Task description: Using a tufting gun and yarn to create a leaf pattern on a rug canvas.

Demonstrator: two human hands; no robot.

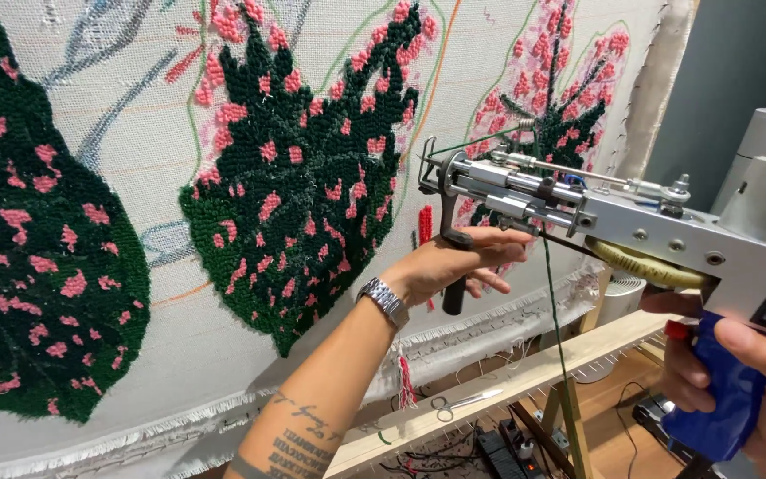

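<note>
Before tufted cloth, hands grip tufting gun.

A grey-blue wall fills the upper right. Below, a pale wooden frame rail slants across, and a wooden floor carries a black power strip with cables.

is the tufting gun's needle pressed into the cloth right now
No, the tufting gun is held sideways in front of the cloth, its tip clear of the weave, with the left hand on its black front handle.
</note>
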